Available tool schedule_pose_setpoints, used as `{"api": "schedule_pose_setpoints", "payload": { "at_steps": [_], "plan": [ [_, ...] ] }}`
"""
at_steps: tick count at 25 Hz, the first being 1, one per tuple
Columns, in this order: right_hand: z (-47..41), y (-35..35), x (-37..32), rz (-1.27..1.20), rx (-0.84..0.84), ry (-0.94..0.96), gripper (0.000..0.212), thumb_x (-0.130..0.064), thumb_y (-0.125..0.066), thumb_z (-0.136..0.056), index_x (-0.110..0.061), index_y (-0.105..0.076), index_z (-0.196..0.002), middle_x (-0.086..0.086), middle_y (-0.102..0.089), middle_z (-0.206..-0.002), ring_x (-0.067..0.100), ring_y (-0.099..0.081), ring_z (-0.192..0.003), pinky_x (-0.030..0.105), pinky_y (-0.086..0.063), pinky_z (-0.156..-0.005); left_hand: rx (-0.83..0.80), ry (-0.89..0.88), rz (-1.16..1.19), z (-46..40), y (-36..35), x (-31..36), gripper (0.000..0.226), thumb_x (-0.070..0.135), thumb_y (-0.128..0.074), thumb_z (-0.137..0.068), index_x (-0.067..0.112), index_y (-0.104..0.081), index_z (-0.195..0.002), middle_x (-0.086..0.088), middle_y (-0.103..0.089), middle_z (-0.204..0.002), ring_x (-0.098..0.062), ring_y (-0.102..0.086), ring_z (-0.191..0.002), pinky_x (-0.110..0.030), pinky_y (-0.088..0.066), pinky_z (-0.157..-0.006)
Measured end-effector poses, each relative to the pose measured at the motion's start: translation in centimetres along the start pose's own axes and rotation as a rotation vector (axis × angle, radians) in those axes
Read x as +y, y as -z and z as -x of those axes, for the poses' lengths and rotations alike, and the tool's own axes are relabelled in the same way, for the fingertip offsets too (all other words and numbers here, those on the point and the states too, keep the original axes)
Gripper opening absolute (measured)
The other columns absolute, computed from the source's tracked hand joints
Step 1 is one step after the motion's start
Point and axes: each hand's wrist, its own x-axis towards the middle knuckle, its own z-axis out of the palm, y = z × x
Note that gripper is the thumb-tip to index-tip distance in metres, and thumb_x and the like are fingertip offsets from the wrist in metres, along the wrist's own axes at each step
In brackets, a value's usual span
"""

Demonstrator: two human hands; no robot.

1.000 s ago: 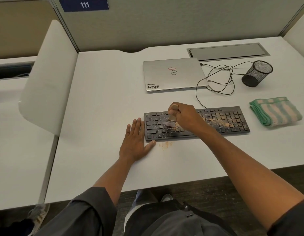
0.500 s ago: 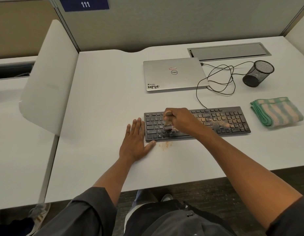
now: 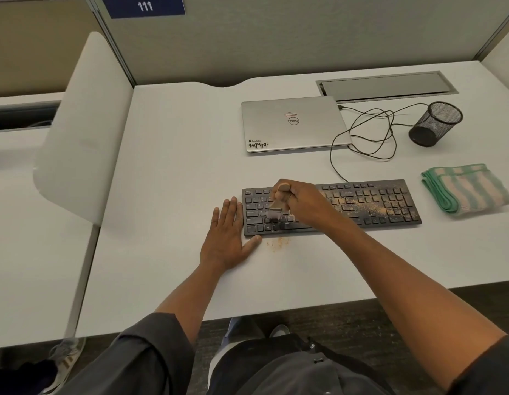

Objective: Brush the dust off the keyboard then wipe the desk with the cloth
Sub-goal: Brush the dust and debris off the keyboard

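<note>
1. Brush sits in my right hand, fingers curled round its wooden handle, bristles down on the lower-left keys of the keyboard.
2. My left hand lies flat on the desk, fingers straight and together, thumb tip touching the keyboard's near-left corner; it holds nothing and, I judge, braces the board against sliding.
3. Tan dust shows thick across the right half of the keys; a small swept pile rests on the desk just in front of the near edge.
4. Step in hand, in my judgement: brushing, with the right side not yet done.
5. To do it well I should stroke row by row toward the near edge, bristles angled into the gaps, light pressure, working rightward so the dust gathers in one place.
6. Cloth lies folded just right of the keyboard, untouched, for the wipe to follow.
</note>
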Motion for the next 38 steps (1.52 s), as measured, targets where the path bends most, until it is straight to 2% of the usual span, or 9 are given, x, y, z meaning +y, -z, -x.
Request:
{"api": "schedule_pose_setpoints", "payload": {
  "at_steps": [4,8,12,16,18,24,30,33,38],
  "plan": [
    [-0.3,0.2,0.2,-0.019,0.061,-0.003,0.02,-0.011,-0.05,-0.102,-0.012,-0.065,-0.089,-0.001,-0.066,-0.08,-0.004,-0.052,-0.061,0.017,-0.043,-0.065,-0.018,0.006,-0.018,0.0,0.2,0.0,0.097,0.075,-0.017,-0.093,0.009,0.007,-0.161,-0.009,0.014,-0.169,-0.02,0.022,-0.153,-0.044,0.008,-0.126],
    [0.1,-0.6,0.0,0.052,-0.025,-0.002,0.019,-0.022,-0.052,-0.103,-0.015,-0.064,-0.09,-0.003,-0.065,-0.074,0.01,-0.055,-0.067,0.029,-0.044,-0.069,-0.016,0.006,-0.019,0.1,0.3,0.1,0.098,0.075,-0.015,-0.092,0.009,0.007,-0.161,-0.009,0.014,-0.169,-0.02,0.022,-0.153,-0.044,0.008,-0.126],
    [-0.4,0.4,-0.1,0.04,0.057,0.017,0.02,-0.022,-0.049,-0.104,-0.015,-0.063,-0.091,-0.008,-0.062,-0.072,0.002,-0.056,-0.063,0.028,-0.046,-0.068,-0.011,0.002,-0.013,0.0,0.2,0.0,0.097,0.075,-0.016,-0.093,0.01,0.007,-0.161,-0.009,0.013,-0.169,-0.02,0.022,-0.154,-0.044,0.007,-0.126],
    [0.0,-0.7,0.6,0.086,0.125,0.018,0.023,-0.024,-0.047,-0.104,-0.013,-0.06,-0.089,0.003,-0.064,-0.07,0.022,-0.062,-0.068,0.039,-0.052,-0.069,-0.014,0.004,-0.013,0.1,0.3,0.1,0.097,0.075,-0.016,-0.093,0.01,0.007,-0.161,-0.009,0.014,-0.169,-0.019,0.023,-0.153,-0.043,0.009,-0.126],
    [0.2,-0.9,0.9,0.057,0.123,-0.028,0.022,-0.025,-0.047,-0.102,-0.016,-0.061,-0.086,0.0,-0.063,-0.066,0.022,-0.061,-0.067,0.043,-0.053,-0.071,-0.012,0.008,-0.012,0.0,0.2,0.1,0.097,0.075,-0.016,-0.092,0.011,0.007,-0.161,-0.008,0.014,-0.169,-0.019,0.023,-0.153,-0.043,0.009,-0.126],
    [-0.4,-0.6,0.7,-0.03,0.149,-0.105,0.02,-0.026,-0.046,-0.102,-0.02,-0.062,-0.092,0.0,-0.07,-0.066,0.006,-0.061,-0.057,0.032,-0.051,-0.061,-0.017,0.005,-0.006,0.0,0.2,0.0,0.096,0.075,-0.018,-0.093,0.011,0.008,-0.161,-0.008,0.014,-0.169,-0.019,0.023,-0.153,-0.043,0.009,-0.126],
    [0.2,0.2,0.3,-0.059,0.052,-0.222,0.018,-0.021,-0.047,-0.102,-0.015,-0.061,-0.093,0.005,-0.071,-0.065,0.012,-0.059,-0.049,0.024,-0.044,-0.045,-0.016,0.003,-0.023,0.0,0.2,0.0,0.096,0.075,-0.016,-0.093,0.011,0.007,-0.161,-0.009,0.014,-0.169,-0.02,0.022,-0.154,-0.044,0.008,-0.126],
    [0.1,0.2,-0.1,-0.112,0.083,-0.225,0.016,-0.02,-0.047,-0.103,-0.014,-0.06,-0.095,0.006,-0.073,-0.069,0.013,-0.061,-0.051,0.023,-0.046,-0.045,-0.005,0.001,-0.022,0.0,0.1,-0.1,0.095,0.075,-0.018,-0.094,0.012,0.008,-0.161,-0.009,0.014,-0.169,-0.02,0.022,-0.154,-0.044,0.007,-0.126],
    [0.3,-0.4,-0.1,-0.007,-0.011,-0.269,0.02,-0.017,-0.047,-0.101,-0.01,-0.062,-0.09,0.008,-0.074,-0.067,0.019,-0.064,-0.052,0.024,-0.048,-0.044,-0.01,0.001,-0.018,0.0,0.2,-0.1,0.096,0.074,-0.021,-0.094,0.011,0.008,-0.161,-0.009,0.014,-0.169,-0.02,0.022,-0.154,-0.044,0.007,-0.126]
  ]
}}
